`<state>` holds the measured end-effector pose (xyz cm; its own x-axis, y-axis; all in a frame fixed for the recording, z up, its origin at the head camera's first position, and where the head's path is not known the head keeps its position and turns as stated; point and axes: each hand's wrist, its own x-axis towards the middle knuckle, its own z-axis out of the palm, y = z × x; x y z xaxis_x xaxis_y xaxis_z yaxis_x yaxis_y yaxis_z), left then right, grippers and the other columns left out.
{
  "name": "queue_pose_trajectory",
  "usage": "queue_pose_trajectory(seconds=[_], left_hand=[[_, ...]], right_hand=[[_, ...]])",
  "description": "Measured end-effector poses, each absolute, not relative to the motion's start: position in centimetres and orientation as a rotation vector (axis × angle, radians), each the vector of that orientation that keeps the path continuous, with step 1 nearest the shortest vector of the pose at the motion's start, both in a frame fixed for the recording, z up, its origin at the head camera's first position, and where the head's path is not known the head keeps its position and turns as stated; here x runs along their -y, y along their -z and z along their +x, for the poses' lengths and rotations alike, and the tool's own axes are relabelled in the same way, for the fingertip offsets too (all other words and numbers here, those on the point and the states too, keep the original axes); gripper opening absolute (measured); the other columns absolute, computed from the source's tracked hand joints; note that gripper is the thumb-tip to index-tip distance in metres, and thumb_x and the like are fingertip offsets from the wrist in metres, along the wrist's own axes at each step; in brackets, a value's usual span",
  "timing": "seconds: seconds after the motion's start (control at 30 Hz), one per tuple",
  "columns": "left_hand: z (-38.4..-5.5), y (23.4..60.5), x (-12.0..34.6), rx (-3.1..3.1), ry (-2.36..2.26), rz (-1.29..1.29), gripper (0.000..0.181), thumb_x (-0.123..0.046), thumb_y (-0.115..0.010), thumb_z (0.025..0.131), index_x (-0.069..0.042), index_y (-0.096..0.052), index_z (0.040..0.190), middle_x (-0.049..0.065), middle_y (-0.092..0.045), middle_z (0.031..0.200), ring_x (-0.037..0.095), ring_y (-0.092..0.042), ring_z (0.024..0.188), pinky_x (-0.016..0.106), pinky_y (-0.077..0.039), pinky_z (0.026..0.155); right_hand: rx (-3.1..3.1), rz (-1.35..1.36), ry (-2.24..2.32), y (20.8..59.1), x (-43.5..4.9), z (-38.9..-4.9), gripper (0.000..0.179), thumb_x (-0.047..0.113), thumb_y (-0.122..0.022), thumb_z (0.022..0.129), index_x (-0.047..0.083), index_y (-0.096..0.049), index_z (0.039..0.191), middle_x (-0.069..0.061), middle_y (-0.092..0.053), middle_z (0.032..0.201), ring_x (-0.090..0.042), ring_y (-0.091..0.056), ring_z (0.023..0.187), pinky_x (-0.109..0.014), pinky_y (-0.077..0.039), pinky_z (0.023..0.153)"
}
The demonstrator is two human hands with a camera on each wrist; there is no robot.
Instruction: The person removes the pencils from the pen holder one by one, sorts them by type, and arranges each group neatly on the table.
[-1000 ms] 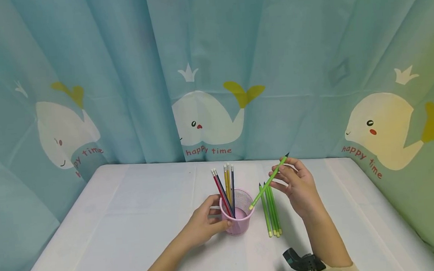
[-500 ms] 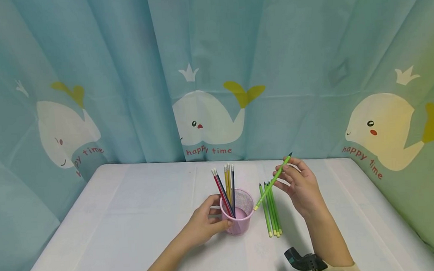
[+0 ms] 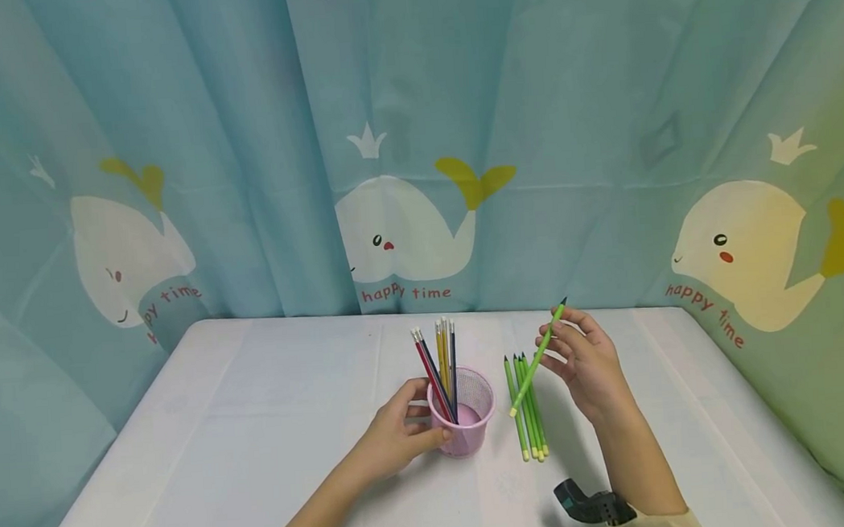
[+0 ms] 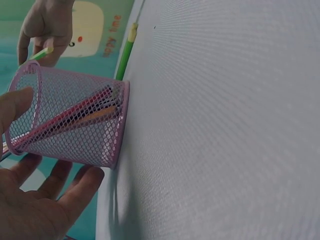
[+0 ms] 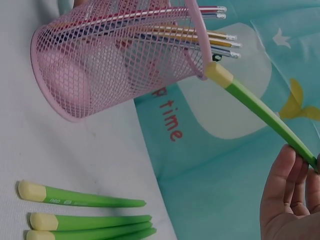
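In the head view my left hand [image 3: 392, 438] holds a pink mesh pencil cup [image 3: 464, 445] upright on the table, thumb near its front rim. Red, dark blue and yellow pencils [image 3: 443, 355] lean inside the cup, white erasers upward. My right hand [image 3: 594, 370] pinches a green pencil [image 3: 537, 360] near its dark point. The pencil slants, with its pale yellow end low, to the right of the cup. Several similar green pencils [image 3: 531, 418] lie side by side beneath it. The right wrist view shows the held pencil's yellow end [image 5: 220, 75] overlapping the cup's rim.
A white-covered table [image 3: 273, 434] lies under everything. Behind it hangs a blue-green curtain [image 3: 573, 125] with whale prints. A black wrist device [image 3: 592, 507] sits on the right forearm.
My right hand has shifted slightly right. The green pencil's yellow end has swung from over the cup's rim to the right, over the lying pencils. My left hand and the cup stay put.
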<state>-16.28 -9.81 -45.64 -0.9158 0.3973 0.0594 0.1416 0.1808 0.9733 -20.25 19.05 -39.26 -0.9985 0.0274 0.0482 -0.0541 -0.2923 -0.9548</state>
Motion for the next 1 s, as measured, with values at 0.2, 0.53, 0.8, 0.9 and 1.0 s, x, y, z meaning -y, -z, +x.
queue_pose_trajectory(seconds=[0.2,0.53,0.8,0.9,1.0], left_hand=[[-16.2,45.5,9.8,-2.239,-1.823,0.531,0.064,-0.014,-0.079,0.083,-0.007,-0.047,0.138,0.017,-0.053,0.133,0.035,-0.058,0.121,0.037,-0.056,0.097],[-16.2,45.5,9.8,-2.237,-1.817,0.524,0.064,-0.014,-0.079,0.084,-0.007,-0.047,0.138,0.017,-0.053,0.133,0.035,-0.058,0.120,0.033,-0.057,0.096],[-16.3,45.5,9.9,-2.239,-1.817,0.525,0.064,-0.015,-0.079,0.083,-0.007,-0.047,0.138,0.017,-0.053,0.134,0.035,-0.058,0.121,0.037,-0.056,0.097],[-16.3,45.6,9.9,-2.235,-1.822,0.523,0.064,-0.014,-0.079,0.083,-0.007,-0.047,0.138,0.017,-0.053,0.133,0.035,-0.058,0.120,0.035,-0.056,0.096],[-16.3,45.6,9.9,-2.233,-1.823,0.522,0.064,-0.014,-0.079,0.083,-0.007,-0.047,0.138,0.017,-0.053,0.133,0.035,-0.058,0.121,0.035,-0.056,0.097]], right_hand=[[1.840,-0.044,-2.493,39.4,-19.5,-20.4,0.015,0.016,-0.060,0.101,0.015,-0.054,0.115,0.002,-0.065,0.093,-0.011,-0.066,0.085,-0.025,-0.060,0.079],[1.885,-0.168,-2.453,40.2,-20.2,-20.8,0.016,0.018,-0.059,0.101,0.016,-0.054,0.117,0.003,-0.064,0.093,-0.009,-0.064,0.085,-0.025,-0.059,0.080],[2.111,-0.162,-2.229,41.3,-20.9,-21.2,0.018,0.021,-0.058,0.102,0.014,-0.054,0.118,0.003,-0.061,0.098,-0.010,-0.063,0.085,-0.025,-0.059,0.076],[2.196,-0.186,-2.157,41.7,-20.9,-21.3,0.020,0.021,-0.058,0.102,0.014,-0.054,0.120,0.003,-0.062,0.099,-0.011,-0.062,0.086,-0.025,-0.059,0.077],[2.257,-0.209,-2.107,42.0,-21.0,-21.4,0.024,0.022,-0.057,0.101,0.012,-0.053,0.122,0.003,-0.064,0.099,-0.012,-0.062,0.086,-0.025,-0.058,0.076]])
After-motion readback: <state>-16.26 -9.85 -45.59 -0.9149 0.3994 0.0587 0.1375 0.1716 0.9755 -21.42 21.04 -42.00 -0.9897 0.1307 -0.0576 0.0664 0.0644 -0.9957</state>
